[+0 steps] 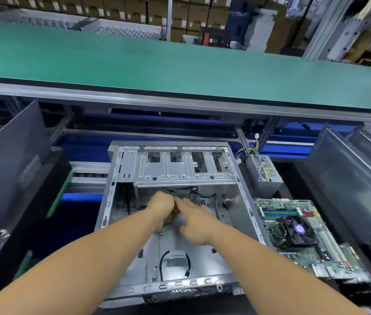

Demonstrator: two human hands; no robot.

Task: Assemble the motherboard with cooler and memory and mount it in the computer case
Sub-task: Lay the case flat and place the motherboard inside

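Metal case (120,201) under both hands, motherboard (298,228) just right, grips blurred, cannot tell.

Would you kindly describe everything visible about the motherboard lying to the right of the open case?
The motherboard is a green circuit board lying flat outside the computer case, beside its right wall. A black cooler with a fan and a purple centre label sits on it, long slots run beside that, and loose wires lie across its left part. Neither hand touches it.
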